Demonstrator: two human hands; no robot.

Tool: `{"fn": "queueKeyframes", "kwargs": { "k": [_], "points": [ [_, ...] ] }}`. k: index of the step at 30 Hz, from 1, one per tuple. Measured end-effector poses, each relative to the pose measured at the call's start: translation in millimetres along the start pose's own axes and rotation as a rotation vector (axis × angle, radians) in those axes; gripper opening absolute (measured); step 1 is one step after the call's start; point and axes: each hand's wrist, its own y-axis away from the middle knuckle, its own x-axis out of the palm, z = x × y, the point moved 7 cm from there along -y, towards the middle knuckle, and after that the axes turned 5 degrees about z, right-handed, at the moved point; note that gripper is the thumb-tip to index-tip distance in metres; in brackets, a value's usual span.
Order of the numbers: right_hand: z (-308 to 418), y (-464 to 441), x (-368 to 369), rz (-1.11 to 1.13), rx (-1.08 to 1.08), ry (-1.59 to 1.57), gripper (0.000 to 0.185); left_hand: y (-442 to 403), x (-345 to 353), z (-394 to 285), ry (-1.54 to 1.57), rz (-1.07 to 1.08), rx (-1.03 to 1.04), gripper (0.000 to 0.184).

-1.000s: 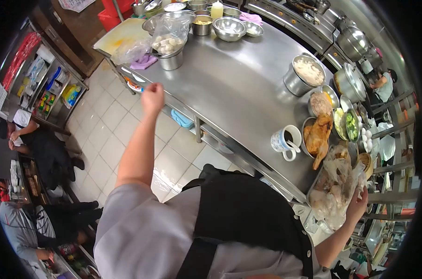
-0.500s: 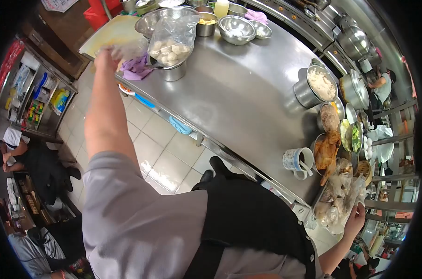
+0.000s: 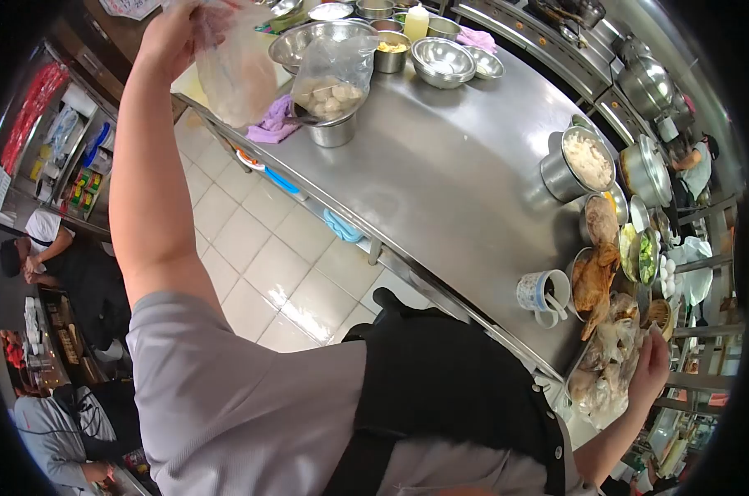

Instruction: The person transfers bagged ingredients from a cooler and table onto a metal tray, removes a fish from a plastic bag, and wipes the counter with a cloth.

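My left hand [image 3: 172, 37] is closed on a clear plastic bag [image 3: 238, 83] that hangs above the corner of the steel table; what it contains is blurred. A second clear bag of pale round pieces [image 3: 333, 95] sits on a steel pot [image 3: 335, 132], beside a purple cloth [image 3: 273, 121]. On the far right, my right hand [image 3: 651, 364] has its fingers pinched together at the edge of a clear plastic bag [image 3: 601, 393] around brownish pieces. Near it lie a browned roast bird [image 3: 593, 281] and a white-and-blue container [image 3: 535, 291] with a spoon.
The steel table [image 3: 449, 190] curves between my hands. Nested steel bowls [image 3: 443, 62], a squeeze bottle [image 3: 416, 23] and a large bowl [image 3: 308, 43] stand at its back. A pot of white shreds [image 3: 587, 161] is at right. Other people [image 3: 60, 256] work at left and far right.
My left hand has risen from the table corner, lifting the plastic bag into the air. My right hand has shifted slightly up beside the bagged pieces. The whole view has moved a little.
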Motion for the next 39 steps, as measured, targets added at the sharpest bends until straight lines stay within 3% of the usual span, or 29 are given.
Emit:
{"fn": "queueKeyframes", "kwargs": {
  "k": [4, 7, 8, 9, 10, 11, 12, 13, 14, 16, 19, 20, 21, 23, 26, 27, 28, 29, 31, 34, 35, 36, 37, 38, 39],
  "points": [
    [91.6, -23.2, 29.1, 0.146, -0.176, -0.169, 0.023, 68.4, 96.6, -96.2, -0.240, 0.205, 0.157, 0.035],
    [159.1, -21.0, 47.0, 0.279, -0.370, -0.248, 0.022, 118.2, 172.8, -140.6, -0.042, 0.283, 0.313, 0.047],
    [190.3, -14.6, 51.8, 0.292, -0.393, -0.411, 0.025, 125.5, 188.2, -139.8, 0.014, 0.533, 0.316, 0.039],
    [212.8, -9.8, 53.5, 0.250, -0.529, -0.490, 0.034, 130.1, 208.6, -137.3, 0.084, 0.817, 0.334, 0.033],
    [236.2, -4.8, 51.1, 0.260, -0.717, -0.373, 0.053, 143.0, 222.2, -130.1, 0.178, 0.550, 0.289, 0.037],
    [255.6, 8.0, 44.4, 0.165, -0.884, -0.295, 0.072, 161.0, 254.7, -137.4, 0.105, 0.651, 0.391, 0.038],
    [261.0, 12.8, 49.9, 0.099, -0.978, -0.290, 0.088, 193.1, 291.2, -147.9, 0.138, 0.731, 0.346, 0.040],
    [263.3, 16.5, 52.7, 0.139, -0.959, -0.291, 0.101, 209.6, 327.7, -154.9, 0.093, 0.944, 0.419, 0.041],
    [257.8, 18.8, 57.0, 0.072, -0.977, -0.269, 0.108, 217.8, 346.1, -148.7, 0.155, 0.856, 0.359, 0.041],
    [242.4, 24.5, 60.7, 0.026, -0.850, -0.244, 0.091, 252.1, 385.4, -154.9, 0.243, 0.654, 0.338, 0.045],
    [186.3, 14.0, 66.7, 0.411, -0.500, -0.153, 0.064, 263.8, 439.5, -136.7, 0.315, 1.035, 0.246, 0.046],
    [163.9, 12.4, 60.2, 0.293, -0.492, -0.165, 0.052, 259.9, 450.8, -122.2, 0.312, 0.994, 0.197, 0.047],
    [135.3, 13.4, 55.4, 0.175, -0.483, -0.178, 0.040, 269.2, 461.6, -118.5, 0.210, 1.002, 0.286, 0.046],
    [78.9, 16.1, 25.9, 0.023, -0.358, -0.262, 0.036, 297.4, 481.3, -121.1, 0.010, 1.006, 0.473, 0.044],
    [-14.8, 20.2, -56.0, -0.318, 0.055, -0.202, 0.036, 324.5, 501.8, -117.1, 0.077, 1.244, 0.287, 0.044],
    [-40.6, 23.8, -90.7, -0.545, 0.057, -0.181, 0.031, 327.6, 502.5, -110.6, 0.081, 1.313, 0.227, 0.045],
    [-52.8, 33.0, -126.1, -0.654, 0.213, -0.143, 0.025, 324.2, 502.1, -101.5, 0.080, 1.327, 0.207, 0.046],
    [-82.5, 30.0, -148.6, -0.950, -0.100, -0.018, 0.023, 321.1, 501.1, -92.5, 0.079, 1.309, 0.174, 0.044],
    [-99.4, 41.9, -177.8, -1.071, 0.034, 0.063, 0.019, 315.0, 499.2, -76.1, 0.081, 1.264, 0.121, 0.041],
    [-149.8, 41.3, -162.1, -1.017, 0.148, 0.210, 0.024, 310.0, 490.8, -46.6, 0.090, 1.187, 0.046, 0.035],
    [-180.8, 39.3, -138.6, -0.931, 0.224, 0.221, 0.027, 309.2, 488.1, -38.2, 0.076, 1.177, 0.025, 0.034],
    [-212.1, 38.8, -107.3, -0.742, 0.435, 0.262, 0.027, 308.4, 484.5, -30.0, 0.060, 1.166, 0.001, 0.033],
    [-252.2, 35.9, -64.3, -0.506, 0.377, 0.429, 0.027, 308.0, 480.6, -21.9, 0.041, 1.155, -0.025, 0.031],
    [-247.8, 48.1, -53.4, -0.553, 0.321, 0.359, 0.028, 307.9, 475.4, -16.0, 0.040, 1.132, -0.045, 0.031],
    [-249.5, 44.3, -56.1, -0.468, 0.418, 0.293, 0.027, 308.0, 473.5, -12.2, 0.027, 1.116, -0.063, 0.030]
  ]
}}
